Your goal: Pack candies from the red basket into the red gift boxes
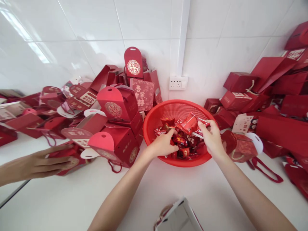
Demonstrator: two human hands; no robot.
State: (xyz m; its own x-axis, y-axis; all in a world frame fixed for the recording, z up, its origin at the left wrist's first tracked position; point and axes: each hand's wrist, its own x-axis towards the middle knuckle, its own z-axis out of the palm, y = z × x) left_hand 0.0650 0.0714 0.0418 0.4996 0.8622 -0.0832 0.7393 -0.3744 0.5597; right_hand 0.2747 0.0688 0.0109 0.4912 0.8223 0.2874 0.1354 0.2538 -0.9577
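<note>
A round red plastic basket (179, 163) holds many small candies in red wrappers (184, 141). My left hand (165, 144) reaches in over its left side, thumb and fingers apart among the candies; whether it touches one is hard to tell. Over the right side of the basket, my right hand (209, 134) pinches red-and-white wrapped candy (199, 130) between thumb and fingers. A larger red packet (189, 123) lies on the candies between my hands. Nearest to me on the white table is an open-topped box (180, 215) with a silvery inside, partly cut off.
Another person's hand (40, 164) rests on a red box (72, 162) at the left. Red gift boxes (122, 141) are stacked left of the basket, and more boxes (284, 128) are piled at the right. A socket (178, 83) is on the tiled wall behind.
</note>
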